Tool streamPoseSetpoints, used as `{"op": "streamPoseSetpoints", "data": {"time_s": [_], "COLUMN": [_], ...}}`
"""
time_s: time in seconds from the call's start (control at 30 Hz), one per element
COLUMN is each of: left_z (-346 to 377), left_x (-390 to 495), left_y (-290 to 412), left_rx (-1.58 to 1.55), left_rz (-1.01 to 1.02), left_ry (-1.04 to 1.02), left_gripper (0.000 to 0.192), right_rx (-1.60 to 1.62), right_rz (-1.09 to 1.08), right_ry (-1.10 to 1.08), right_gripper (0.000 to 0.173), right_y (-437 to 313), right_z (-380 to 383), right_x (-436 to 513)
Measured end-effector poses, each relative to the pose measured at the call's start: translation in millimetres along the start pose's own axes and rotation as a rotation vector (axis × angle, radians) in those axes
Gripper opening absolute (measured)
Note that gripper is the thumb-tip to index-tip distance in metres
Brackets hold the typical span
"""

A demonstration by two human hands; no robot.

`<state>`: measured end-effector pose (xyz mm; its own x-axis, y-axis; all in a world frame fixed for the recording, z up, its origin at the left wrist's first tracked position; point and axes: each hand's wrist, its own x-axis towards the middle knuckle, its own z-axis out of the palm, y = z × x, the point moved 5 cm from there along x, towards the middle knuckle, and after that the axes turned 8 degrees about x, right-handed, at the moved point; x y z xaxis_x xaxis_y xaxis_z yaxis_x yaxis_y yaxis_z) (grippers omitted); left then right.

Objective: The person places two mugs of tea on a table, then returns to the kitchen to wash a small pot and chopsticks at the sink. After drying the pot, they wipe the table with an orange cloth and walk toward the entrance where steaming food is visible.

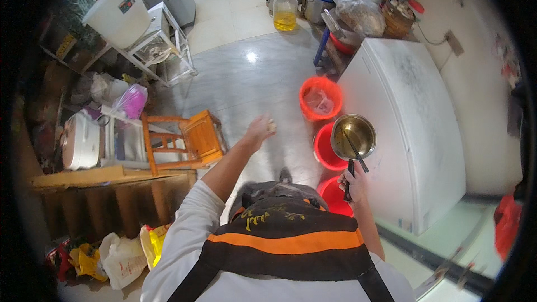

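My right hand [357, 185] is closed around the black handle of a metal saucepan [374, 128], held out to my right. Amber liquid [361, 132] covers its bottom. A pair of dark chopsticks [355, 149] leans in the pan, the upper ends crossing the rim near the handle. My left hand [259, 130] hangs over the grey floor, blurred, with fingers curled. Something pale shows at its fingertips; whether this is a held thing or a coating is unclear. Below the pan stands a red bucket [322, 151], partly hidden by it.
A white chest freezer [402, 126] flanks my right side. Another red bucket [331, 191] and an orange-red bin [305, 102] with a plastic bag stand along it. On the left is a wooden chair [205, 138]. An oil jug [285, 12] stands ahead on the floor.
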<state>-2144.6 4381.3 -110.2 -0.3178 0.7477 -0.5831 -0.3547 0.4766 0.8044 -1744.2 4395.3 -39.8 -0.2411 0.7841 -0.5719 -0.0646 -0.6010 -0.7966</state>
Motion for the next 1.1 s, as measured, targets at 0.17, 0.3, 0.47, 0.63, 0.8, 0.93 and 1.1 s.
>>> {"op": "streamPoseSetpoints", "data": {"time_s": [0.17,0.3,0.47,0.63,0.8,0.93,1.1], "left_z": [40.1,-66.9,-172.7,-220.1,-328.1,-460.3,-529.6], "left_x": [147.8,284.0,411.5,536.9,673.7,753.1,740.1], "left_y": [99.9,111.5,171.0,317.4,388.3,352.1,338.2], "left_rx": [0.722,0.38,0.213,0.393,0.556,0.921,0.921], "left_rz": [0.269,0.145,-0.221,-0.118,-0.016,-0.187,-0.471], "left_ry": [0.174,0.103,0.148,0.099,0.197,0.279,0.28], "left_gripper": [0.061,0.059,0.04,0.04,0.04,0.027,0.034], "right_rx": [-0.04,-0.052,0.008,-0.063,-0.183,-0.176,-0.205], "right_rz": [0.025,0.02,0.061,0.071,0.036,0.071,0.092], "right_ry": [0.074,0.042,0.091,-0.113,-0.176,-0.297,-0.463], "right_gripper": [0.021,0.017,0.013,0.019,0.022,0.021,0.022], "right_y": [-85.6,-128.2,-222.6,-313.7,-385.5,-452.8,-568.3], "right_z": [37.6,96.9,229.2,355.3,507.1,629.6,806.3], "right_x": [147.0,272.0,418.2,580.9,768.4,915.8,1078.1]}}
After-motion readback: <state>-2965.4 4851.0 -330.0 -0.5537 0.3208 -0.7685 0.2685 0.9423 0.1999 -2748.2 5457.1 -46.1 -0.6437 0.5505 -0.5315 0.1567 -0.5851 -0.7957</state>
